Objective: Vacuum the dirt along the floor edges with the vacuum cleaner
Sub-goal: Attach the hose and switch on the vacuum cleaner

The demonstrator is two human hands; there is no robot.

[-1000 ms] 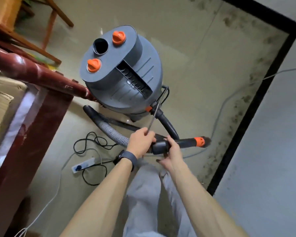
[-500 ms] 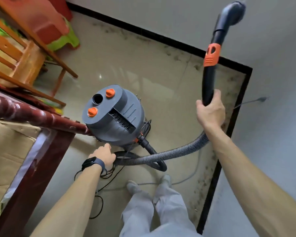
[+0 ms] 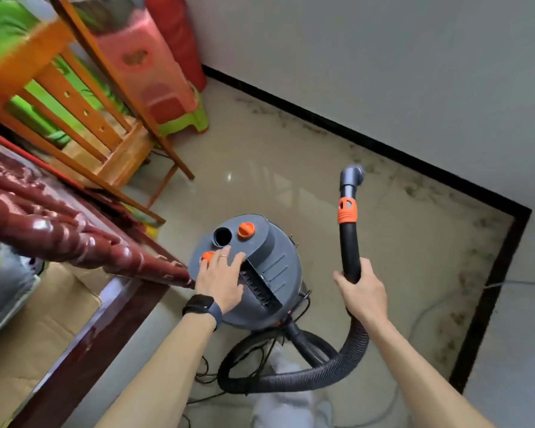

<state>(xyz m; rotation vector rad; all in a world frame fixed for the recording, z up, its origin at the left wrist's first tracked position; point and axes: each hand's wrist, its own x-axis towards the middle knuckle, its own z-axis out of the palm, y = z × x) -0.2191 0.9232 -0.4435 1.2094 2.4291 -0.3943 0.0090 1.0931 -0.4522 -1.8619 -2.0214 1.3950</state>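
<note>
- Resting flat on the lid of the grey drum-shaped plastic vacuum cleaner [image 3: 275,273], the left hand [image 3: 221,278] has its fingers straight and spread, clasping nothing.
- One round orange knob [image 3: 207,257] shows partly from under that hand's leftmost fingers. Whether they press it cannot be told.
- A second orange knob [image 3: 246,230] and an open round port [image 3: 222,236] sit on the lid just beyond the fingertips, apart from them.
- The right hand [image 3: 360,293] grasps the black curved plastic wand [image 3: 349,251], fingers and thumb curled round its lower part, holding it upright in the air to the right of the vacuum cleaner.
- Above those fingers the wand carries an orange collar [image 3: 347,211] and ends in a grey elbow-shaped tip [image 3: 351,176].
- Below the right hand a ribbed grey hose [image 3: 306,381] loops down over the floor and back to the vacuum cleaner's base.
- Dark specks of dirt [image 3: 414,188] lie along the edges of the beige tiled floor [image 3: 291,186], beside the black skirting strip [image 3: 488,298].
- A dark smartwatch [image 3: 200,305] sits on the left wrist and a thin ring [image 3: 223,256] on one finger.
- A glossy dark-red carved wooden frame [image 3: 74,242] ends just beside the vacuum cleaner. An orange wooden chair [image 3: 74,97] and a pink plastic stool [image 3: 149,72] stand farther off.
</note>
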